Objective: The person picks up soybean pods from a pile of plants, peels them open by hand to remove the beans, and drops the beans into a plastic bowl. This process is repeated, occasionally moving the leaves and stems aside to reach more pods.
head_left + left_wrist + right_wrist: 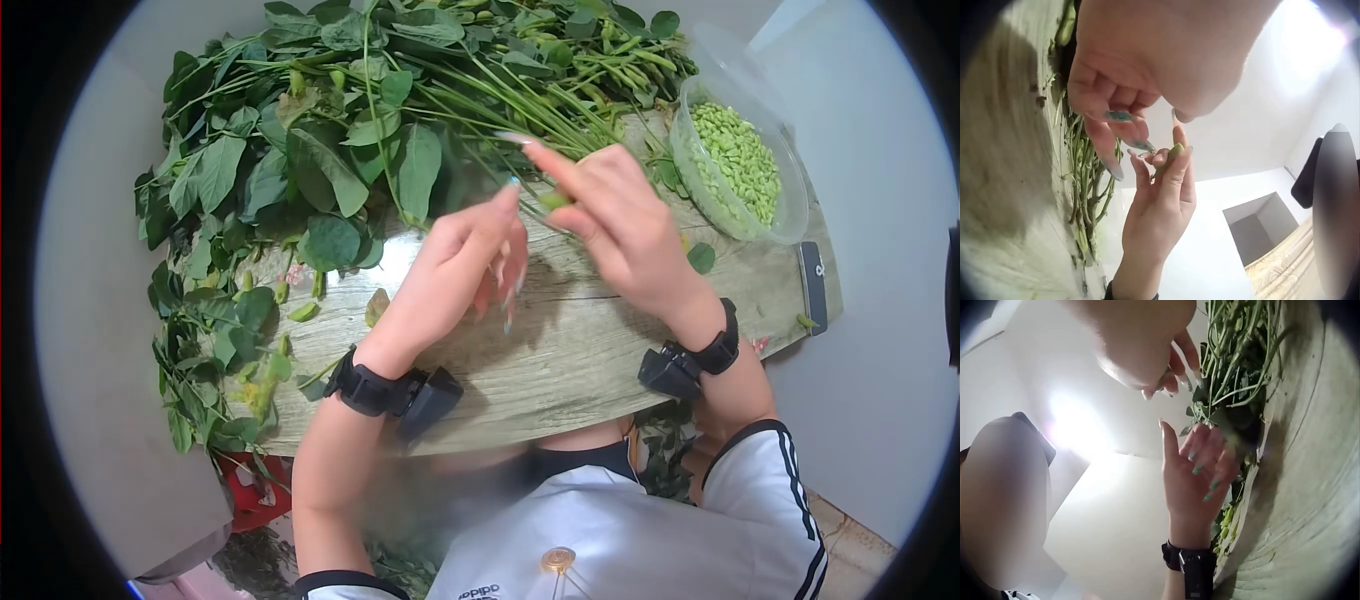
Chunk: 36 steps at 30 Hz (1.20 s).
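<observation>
A green pod (pixel 553 200) is pinched between thumb and fingers of the right hand (pixel 622 225), above the table; the left wrist view shows the same pod (pixel 1169 160) at the fingertips of the right hand (pixel 1159 215). Just left of it, the left hand (pixel 462 265) hovers with relaxed, spread fingers and nothing visible in them. In the right wrist view the left hand (pixel 1194 475) has its thumb raised apart from slightly bent fingers. Leafy stems with pods (pixel 400 90) lie beyond both hands.
A clear tub (pixel 685 165) of shelled green beans (pixel 738 160) stands at the back right, with a dark phone-like object (pixel 813 288) near the table's right edge. Loose pods (pixel 303 312) and leaves (pixel 225 330) lie on the left of the wooden table (pixel 540 370).
</observation>
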Available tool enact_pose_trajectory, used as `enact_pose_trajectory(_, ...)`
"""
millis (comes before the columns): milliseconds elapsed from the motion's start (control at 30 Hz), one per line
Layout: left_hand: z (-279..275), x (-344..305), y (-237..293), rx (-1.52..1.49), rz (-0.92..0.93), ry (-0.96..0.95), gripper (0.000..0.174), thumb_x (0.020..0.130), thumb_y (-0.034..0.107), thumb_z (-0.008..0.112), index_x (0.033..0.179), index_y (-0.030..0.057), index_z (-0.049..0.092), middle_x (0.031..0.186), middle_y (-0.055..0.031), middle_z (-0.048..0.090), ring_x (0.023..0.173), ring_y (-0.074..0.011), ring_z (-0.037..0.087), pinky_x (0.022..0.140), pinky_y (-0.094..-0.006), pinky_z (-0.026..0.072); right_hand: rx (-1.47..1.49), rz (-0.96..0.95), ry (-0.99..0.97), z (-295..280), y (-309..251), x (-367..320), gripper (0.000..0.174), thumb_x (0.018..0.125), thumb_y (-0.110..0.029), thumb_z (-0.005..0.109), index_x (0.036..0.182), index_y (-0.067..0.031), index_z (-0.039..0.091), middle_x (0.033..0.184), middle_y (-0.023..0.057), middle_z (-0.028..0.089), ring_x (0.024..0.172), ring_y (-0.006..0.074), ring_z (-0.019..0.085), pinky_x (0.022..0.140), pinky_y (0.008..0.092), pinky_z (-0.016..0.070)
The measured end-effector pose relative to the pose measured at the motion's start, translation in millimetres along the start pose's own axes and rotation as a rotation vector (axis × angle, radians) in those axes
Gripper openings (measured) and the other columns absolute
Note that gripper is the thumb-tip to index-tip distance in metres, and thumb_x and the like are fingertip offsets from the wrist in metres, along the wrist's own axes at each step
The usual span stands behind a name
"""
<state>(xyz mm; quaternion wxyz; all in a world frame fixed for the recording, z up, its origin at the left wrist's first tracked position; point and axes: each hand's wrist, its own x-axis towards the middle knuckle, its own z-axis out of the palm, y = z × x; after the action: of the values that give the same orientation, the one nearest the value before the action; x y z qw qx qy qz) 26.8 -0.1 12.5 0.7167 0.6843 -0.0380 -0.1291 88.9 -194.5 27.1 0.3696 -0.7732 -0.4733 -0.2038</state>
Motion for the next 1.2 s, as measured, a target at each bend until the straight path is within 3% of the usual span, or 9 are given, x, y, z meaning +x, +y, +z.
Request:
enact_pose_trajectory(133, 10.2, -3.6, 2.1, -0.093, -0.043, -0.073, 0.049, 0.104, 0.045, 0.037, 0.089, 0.0039, 0.058, 0.068, 0.0000, 0.055, 0.046, -0.0057, 0.049, 0.040, -0.0188, 0.0373, 0.139, -0.039, -0.089, 3.2, -0.3, -4.8, 0.070, 0.079, -0.007, 0.072, 0.144, -0.0068, 0.045, 0.085, 0.0084, 0.058, 0.079, 0.0230, 0.050, 0.072, 0.0324, 0.0469)
enact_pose_trajectory(233, 11.8, -4.6, -2.7, -0.118, -0.037, -0.077, 0.045, 0.105, 0.043, 0.037, 0.089, 0.0046, 0.053, 0.065, 0.0007, 0.050, 0.041, -0.0063, 0.045, 0.037, -0.0194, 0.0365, 0.215, 0.112, -0.097, 2.5, -5.0, -7.6, 0.057, 0.080, -0.016, 0.073, 0.133, -0.0049, 0.055, 0.082, 0.0071, 0.058, 0.076, 0.0220, 0.052, 0.071, 0.0342, 0.0462)
enact_pose_trajectory(300, 10.7, -2.6, -5.8, -0.139, 0.016, -0.032, 0.041, 0.105, 0.041, 0.033, 0.094, 0.0046, 0.047, 0.059, -0.0013, 0.043, 0.037, -0.0116, 0.046, 0.034, -0.0219, 0.0387, 0.003, 0.160, -0.057, 3.2, -3.9, -8.2, 0.036, 0.081, -0.024, 0.073, 0.111, -0.0050, 0.064, 0.076, 0.0055, 0.057, 0.075, 0.0221, 0.054, 0.070, 0.0353, 0.0446)
enact_pose_trajectory(333, 10.8, -3.1, -5.0, -0.143, 0.009, -0.030, 0.041, 0.105, 0.041, 0.033, 0.094, 0.0046, 0.047, 0.059, -0.0013, 0.043, 0.037, -0.0116, 0.046, 0.034, -0.0219, 0.0387, 0.008, 0.165, -0.061, 3.7, -1.1, -9.1, 0.036, 0.081, -0.024, 0.073, 0.111, -0.0050, 0.064, 0.076, 0.0055, 0.057, 0.075, 0.0221, 0.054, 0.070, 0.0353, 0.0446)
enact_pose_trajectory(400, 10.3, -3.6, -1.2, -0.206, 0.047, -0.012, 0.040, 0.105, 0.037, 0.036, 0.082, 0.0060, 0.044, 0.060, 0.0010, 0.040, 0.040, -0.0081, 0.046, 0.035, -0.0205, 0.0352, -0.111, 0.013, -0.040, 4.6, 6.1, -9.7, 0.022, 0.081, -0.017, 0.073, 0.095, -0.0022, 0.064, 0.078, 0.0078, 0.061, 0.073, 0.0263, 0.057, 0.072, 0.0340, 0.0450)
enact_pose_trajectory(500, 9.5, -4.6, -2.7, -0.275, -0.014, -0.047, 0.035, 0.104, 0.038, 0.037, 0.091, 0.0062, 0.043, 0.064, -0.0016, 0.044, 0.041, -0.0112, 0.049, 0.035, -0.0210, 0.0345, -0.136, -0.077, 0.011, 13.4, 7.3, -9.9, 0.020, 0.082, -0.023, 0.072, 0.089, -0.0067, 0.062, 0.073, 0.0058, 0.058, 0.070, 0.0243, 0.056, 0.071, 0.0354, 0.0440)
enact_pose_trajectory(733, 9.6, -8.9, 1.3, -0.364, -0.095, -0.178, 0.034, 0.098, 0.034, 0.032, 0.112, 0.0044, 0.042, 0.069, -0.0050, 0.048, 0.040, -0.0142, 0.049, 0.034, -0.0223, 0.0329, -0.176, -0.186, -0.006, 11.6, 6.4, -9.5, 0.015, 0.083, -0.018, 0.069, 0.088, -0.0066, 0.060, 0.074, 0.0047, 0.058, 0.071, 0.0234, 0.057, 0.076, 0.0359, 0.0460)
enact_pose_trajectory(933, 8.8, -8.2, 2.3, -0.347, -0.148, -0.174, 0.032, 0.099, 0.033, 0.032, 0.110, 0.0041, 0.042, 0.068, -0.0039, 0.046, 0.038, -0.0131, 0.045, 0.034, -0.0219, 0.0310, -0.167, -0.180, -0.103, 8.6, 6.2, -10.2, 0.014, 0.082, -0.017, 0.067, 0.084, -0.0066, 0.057, 0.078, 0.0052, 0.055, 0.078, 0.0228, 0.057, 0.080, 0.0358, 0.0453)
enact_pose_trajectory(1200, 12.9, -7.3, -0.9, -0.268, -0.175, -0.105, 0.030, 0.099, 0.031, 0.035, 0.107, 0.0043, 0.044, 0.067, -0.0024, 0.044, 0.037, -0.0095, 0.039, 0.034, -0.0218, 0.0284, -0.181, -0.192, -0.201, 5.5, 6.4, -9.6, 0.014, 0.081, -0.015, 0.066, 0.079, -0.0083, 0.054, 0.075, 0.0046, 0.051, 0.077, 0.0227, 0.052, 0.071, 0.0339, 0.0419)
